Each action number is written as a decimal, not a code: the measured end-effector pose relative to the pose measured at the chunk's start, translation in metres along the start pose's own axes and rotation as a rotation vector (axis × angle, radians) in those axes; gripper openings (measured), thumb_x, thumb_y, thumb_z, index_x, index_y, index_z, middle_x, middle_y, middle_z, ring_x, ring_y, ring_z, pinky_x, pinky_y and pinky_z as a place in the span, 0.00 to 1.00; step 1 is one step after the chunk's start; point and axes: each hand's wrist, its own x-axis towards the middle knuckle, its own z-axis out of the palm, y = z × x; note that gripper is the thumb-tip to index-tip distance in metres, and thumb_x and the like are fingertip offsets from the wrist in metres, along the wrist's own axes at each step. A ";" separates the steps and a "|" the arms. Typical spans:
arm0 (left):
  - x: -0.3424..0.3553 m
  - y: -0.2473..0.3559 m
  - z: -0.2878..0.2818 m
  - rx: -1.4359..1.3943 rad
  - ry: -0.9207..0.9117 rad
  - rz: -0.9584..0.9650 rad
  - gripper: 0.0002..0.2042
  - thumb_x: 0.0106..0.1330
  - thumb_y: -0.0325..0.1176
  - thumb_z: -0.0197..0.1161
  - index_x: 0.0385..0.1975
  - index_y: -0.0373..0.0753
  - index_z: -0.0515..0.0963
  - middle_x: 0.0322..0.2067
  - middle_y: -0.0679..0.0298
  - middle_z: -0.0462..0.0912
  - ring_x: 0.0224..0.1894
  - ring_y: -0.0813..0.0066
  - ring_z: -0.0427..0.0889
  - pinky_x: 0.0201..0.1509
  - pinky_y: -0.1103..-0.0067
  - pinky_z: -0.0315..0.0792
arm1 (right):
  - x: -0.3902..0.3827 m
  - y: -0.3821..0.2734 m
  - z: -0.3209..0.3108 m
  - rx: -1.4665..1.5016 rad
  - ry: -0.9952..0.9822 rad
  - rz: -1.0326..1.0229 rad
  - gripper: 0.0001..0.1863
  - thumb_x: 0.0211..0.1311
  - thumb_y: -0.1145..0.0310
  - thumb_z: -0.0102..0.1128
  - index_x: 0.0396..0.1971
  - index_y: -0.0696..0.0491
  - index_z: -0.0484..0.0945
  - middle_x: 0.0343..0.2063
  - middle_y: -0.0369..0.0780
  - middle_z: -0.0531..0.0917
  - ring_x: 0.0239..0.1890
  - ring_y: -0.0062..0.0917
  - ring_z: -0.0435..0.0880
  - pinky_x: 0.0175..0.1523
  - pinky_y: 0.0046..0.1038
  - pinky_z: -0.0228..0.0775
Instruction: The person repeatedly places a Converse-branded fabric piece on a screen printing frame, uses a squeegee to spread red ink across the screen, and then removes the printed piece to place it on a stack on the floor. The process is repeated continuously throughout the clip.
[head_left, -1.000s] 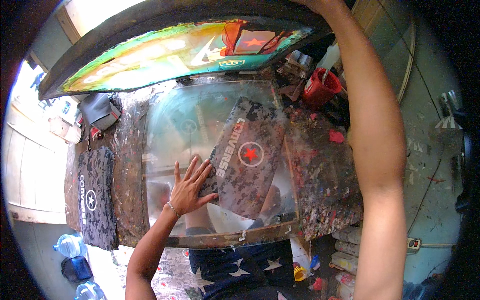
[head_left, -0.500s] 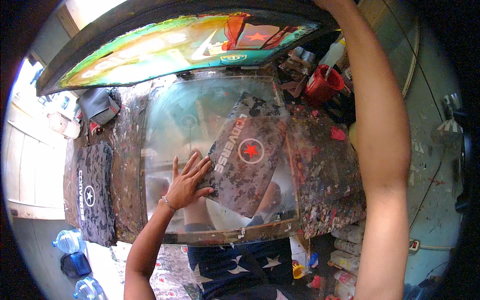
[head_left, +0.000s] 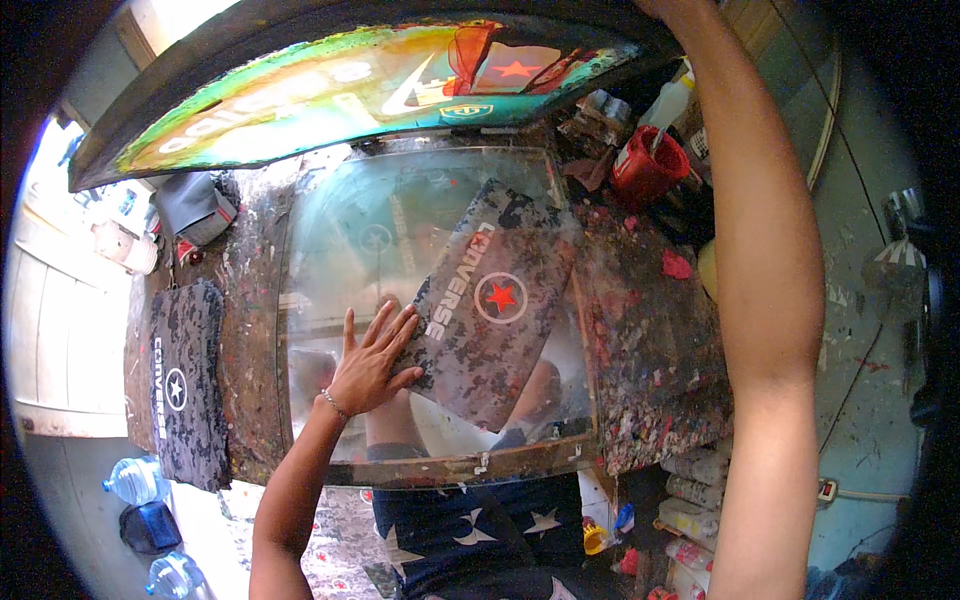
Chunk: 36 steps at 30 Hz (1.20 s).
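Observation:
My left hand (head_left: 372, 362) lies flat with spread fingers on the glass plate (head_left: 345, 260), its fingertips at the left edge of a camouflage-print fabric piece (head_left: 520, 345). That piece lies aslant on the glass and bears white lettering and a red star in a white ring. Raised at the back is a dark-framed printing screen (head_left: 330, 110) with coloured, see-through designs. My right arm reaches up to the screen's right end, where my right hand (head_left: 660, 8) is mostly cut off by the upper edge. Its fingers cannot be made out.
A stack of similar camouflage fabric pieces (head_left: 185, 385) lies at the table's left. At the back right stands a red tub (head_left: 650, 168) with a tool in it. A grey cloth bundle (head_left: 192, 210) sits back left. Water bottles (head_left: 138, 482) stand lower left.
The view has shifted very slightly. Otherwise my left hand, the fabric piece and the raised screen keep their places.

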 end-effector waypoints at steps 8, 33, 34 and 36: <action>-0.001 0.003 0.002 0.018 0.047 0.004 0.40 0.71 0.63 0.51 0.77 0.47 0.53 0.78 0.71 0.50 0.81 0.67 0.40 0.77 0.46 0.17 | 0.000 0.004 -0.001 0.065 -0.019 0.034 0.21 0.73 0.51 0.49 0.45 0.51 0.85 0.45 0.52 0.85 0.47 0.43 0.85 0.56 0.38 0.72; -0.002 0.008 -0.003 0.052 0.064 -0.005 0.42 0.68 0.62 0.56 0.77 0.46 0.55 0.77 0.68 0.54 0.81 0.65 0.44 0.79 0.49 0.20 | -0.005 -0.005 0.000 0.070 0.033 0.061 0.25 0.71 0.50 0.50 0.41 0.57 0.86 0.39 0.54 0.87 0.42 0.40 0.86 0.53 0.38 0.73; -0.002 0.008 -0.002 0.055 0.065 -0.005 0.42 0.68 0.63 0.56 0.77 0.46 0.55 0.77 0.69 0.54 0.81 0.65 0.44 0.79 0.49 0.20 | -0.005 -0.006 0.000 0.069 0.030 0.049 0.25 0.71 0.50 0.50 0.41 0.57 0.86 0.39 0.54 0.87 0.42 0.40 0.86 0.53 0.38 0.73; -0.002 0.007 -0.001 0.043 0.068 -0.005 0.41 0.69 0.64 0.53 0.77 0.46 0.55 0.77 0.70 0.54 0.81 0.66 0.43 0.78 0.47 0.20 | -0.005 -0.005 0.000 0.067 0.023 0.023 0.25 0.71 0.50 0.50 0.41 0.57 0.86 0.40 0.54 0.87 0.43 0.40 0.86 0.54 0.37 0.72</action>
